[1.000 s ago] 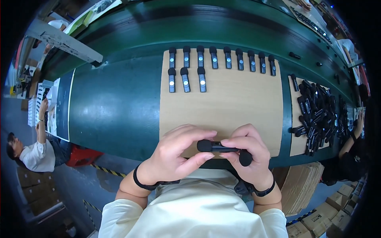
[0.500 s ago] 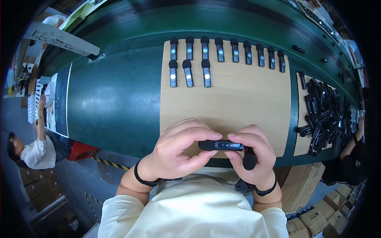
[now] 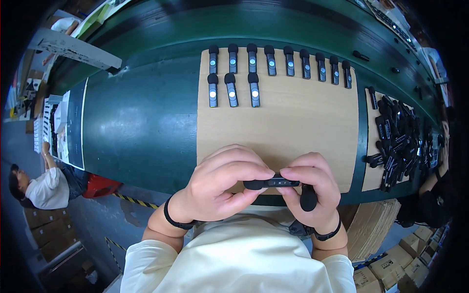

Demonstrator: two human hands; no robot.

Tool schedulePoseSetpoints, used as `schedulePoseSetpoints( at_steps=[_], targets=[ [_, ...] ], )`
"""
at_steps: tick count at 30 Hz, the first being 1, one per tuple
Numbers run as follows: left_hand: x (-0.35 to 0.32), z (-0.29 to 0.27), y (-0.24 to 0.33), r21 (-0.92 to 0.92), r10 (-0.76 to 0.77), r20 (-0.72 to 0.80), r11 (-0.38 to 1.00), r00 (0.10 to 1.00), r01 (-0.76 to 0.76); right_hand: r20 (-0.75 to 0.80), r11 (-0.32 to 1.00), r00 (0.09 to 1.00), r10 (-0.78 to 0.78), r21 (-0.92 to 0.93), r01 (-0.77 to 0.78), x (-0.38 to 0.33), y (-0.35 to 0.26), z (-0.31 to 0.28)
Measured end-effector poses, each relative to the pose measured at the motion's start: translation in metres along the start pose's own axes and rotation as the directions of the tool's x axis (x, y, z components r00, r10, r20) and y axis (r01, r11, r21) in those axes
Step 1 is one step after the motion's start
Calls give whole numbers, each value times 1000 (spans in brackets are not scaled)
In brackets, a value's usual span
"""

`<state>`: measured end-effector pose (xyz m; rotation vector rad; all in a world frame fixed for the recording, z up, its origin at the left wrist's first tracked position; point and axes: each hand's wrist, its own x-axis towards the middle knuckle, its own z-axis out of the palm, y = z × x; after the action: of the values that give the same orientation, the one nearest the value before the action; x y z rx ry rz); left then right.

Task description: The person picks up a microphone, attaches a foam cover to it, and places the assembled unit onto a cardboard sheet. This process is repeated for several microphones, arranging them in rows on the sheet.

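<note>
Dark green worktop [image 3: 137, 127] curves across the view, with a tan cardboard sheet [image 3: 293, 127] lying on it in front of the person. Just above the near edge of that sheet, both hands meet around a small black clip-on microphone [image 3: 271, 183], held level between them: the left hand [image 3: 220, 188] pinches its rounded foam end, the right hand [image 3: 312, 188] grips the other end. A second black foam-tipped piece [image 3: 308, 198] hangs tucked in the right hand's lower fingers. At the far edge of the sheet, finished microphones [image 3: 273, 61] lie in a neat row, with three more [image 3: 232, 89] in a second row beneath. To the right, a narrower cardboard strip carries a loose heap of black microphones [image 3: 398, 136]. Stacked cardboard sheets [image 3: 376, 229] and boxes sit lower right; another person [image 3: 44, 183] sits far left.
</note>
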<state>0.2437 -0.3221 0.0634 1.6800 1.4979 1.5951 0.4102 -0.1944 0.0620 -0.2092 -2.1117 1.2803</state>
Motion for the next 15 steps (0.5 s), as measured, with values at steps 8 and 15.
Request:
schedulePoseSetpoints(
  at_steps=[8,15],
  targets=[
    [0,-8,-4,48,85,13,995,996,-86,128,898,938,323,272,-346,4,-3,-6],
    [-10,-44,-13,105,-33,-25,994,999,35,168,954,946,279,-164,-252,39,-13,-14]
  ],
)
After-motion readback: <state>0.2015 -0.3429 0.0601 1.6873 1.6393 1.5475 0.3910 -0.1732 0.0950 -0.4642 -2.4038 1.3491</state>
